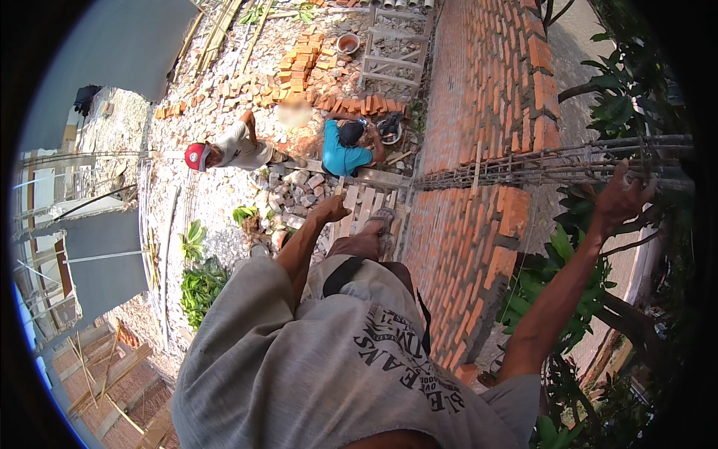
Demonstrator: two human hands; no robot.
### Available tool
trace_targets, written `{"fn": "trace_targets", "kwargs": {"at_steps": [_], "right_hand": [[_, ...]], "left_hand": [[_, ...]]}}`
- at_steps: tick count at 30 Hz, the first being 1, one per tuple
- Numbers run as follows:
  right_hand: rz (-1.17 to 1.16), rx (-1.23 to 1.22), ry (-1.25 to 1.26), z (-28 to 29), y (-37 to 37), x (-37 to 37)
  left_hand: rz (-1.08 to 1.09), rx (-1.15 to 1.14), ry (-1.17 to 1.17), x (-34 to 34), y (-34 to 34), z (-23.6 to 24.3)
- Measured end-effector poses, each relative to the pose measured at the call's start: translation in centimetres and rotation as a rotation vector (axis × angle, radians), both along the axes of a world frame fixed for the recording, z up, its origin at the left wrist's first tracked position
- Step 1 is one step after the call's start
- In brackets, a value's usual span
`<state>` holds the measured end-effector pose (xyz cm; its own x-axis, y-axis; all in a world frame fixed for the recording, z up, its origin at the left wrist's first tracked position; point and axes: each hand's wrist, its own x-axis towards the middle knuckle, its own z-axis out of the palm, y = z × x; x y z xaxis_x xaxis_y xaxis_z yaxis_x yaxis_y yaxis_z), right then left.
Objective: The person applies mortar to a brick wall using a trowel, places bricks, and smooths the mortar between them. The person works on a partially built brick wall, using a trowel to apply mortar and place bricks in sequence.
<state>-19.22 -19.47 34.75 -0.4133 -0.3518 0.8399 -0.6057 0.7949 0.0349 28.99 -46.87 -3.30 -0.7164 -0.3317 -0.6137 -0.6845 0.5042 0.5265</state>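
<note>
My right hand (622,193) is raised at the far right, its fingers closed around the upper end of a column of steel reinforcing bars (516,168). The bars rise between two sections of red brick wall (467,262). On the left, my arm is bent and my left hand (331,209) is curled closed beside my leg. Whatever it may hold is hidden. Below that hand are the wooden planks (359,203) of a platform, where my sandalled foot (383,218) rests next to the wall.
Below, a person in a blue shirt (342,148) bends by a bucket (390,131). Another person in a red cap (235,146) stands on the rubble. Stacked bricks (299,63) and a wooden frame (395,49) lie beyond. Tree branches (628,314) crowd my right side.
</note>
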Motion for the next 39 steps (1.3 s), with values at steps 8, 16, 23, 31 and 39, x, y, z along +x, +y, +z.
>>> {"fn": "trace_targets", "kwargs": {"at_steps": [8, 16, 23, 31, 39], "right_hand": [[-0.020, 0.037, 0.080, -0.8, 0.5, -1.8], [-0.020, 0.075, 0.080, -1.5, 1.4, -3.4], [-0.199, 0.109, 0.051, -2.5, 2.5, -5.8], [-0.090, 0.133, 0.061, -2.5, 3.0, -6.6], [-0.050, 0.093, 0.017, -2.8, 2.7, -6.7]], "left_hand": [[0.119, 0.072, -0.058, -1.0, 3.1, 1.3], [0.224, 0.127, 0.000, 0.7, 4.8, 2.1], [0.366, -0.011, -0.022, 4.2, 3.5, 1.4], [0.614, -0.343, -0.165, 23.9, -13.5, 5.7], [1.043, -0.466, -0.383, 35.1, -23.5, 22.0]]}}
